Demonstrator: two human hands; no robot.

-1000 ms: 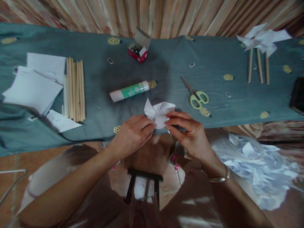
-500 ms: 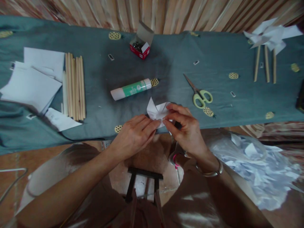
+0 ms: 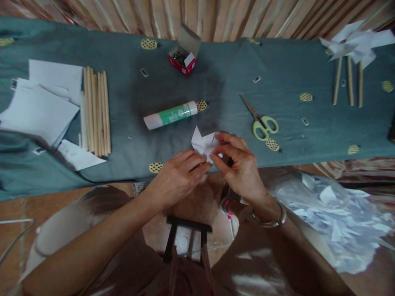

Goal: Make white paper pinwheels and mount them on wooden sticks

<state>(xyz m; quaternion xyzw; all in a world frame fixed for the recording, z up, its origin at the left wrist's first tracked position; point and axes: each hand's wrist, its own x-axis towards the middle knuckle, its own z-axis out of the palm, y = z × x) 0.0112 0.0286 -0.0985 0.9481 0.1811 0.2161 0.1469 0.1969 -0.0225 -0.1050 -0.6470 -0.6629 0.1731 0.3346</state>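
Between my hands, at the table's near edge, is a small white paper pinwheel (image 3: 202,144) with folded, pointed blades. My left hand (image 3: 180,174) grips its lower left side, fingers closed on the paper. From the right, my right hand (image 3: 239,164) pinches it near the centre with thumb and forefinger, the other fingers against a blade. Whether a pin sits under the fingertips cannot be seen. Just beyond lies a glue stick (image 3: 171,115) with a green label. Green-handled scissors (image 3: 261,121) rest to the right, blades pointing away from me.
An open red box (image 3: 182,63) of small metal pins stands at the back. Wooden sticks (image 3: 95,113) and white paper sheets (image 3: 46,107) lie at left. Several pinwheels on sticks (image 3: 348,53) are at far right. A clear bag of paper scraps (image 3: 336,218) sits below the table.
My left fingers have shifted slightly on the paper. Both hands still hold the pinwheel in nearly the same place; the view has moved a little.
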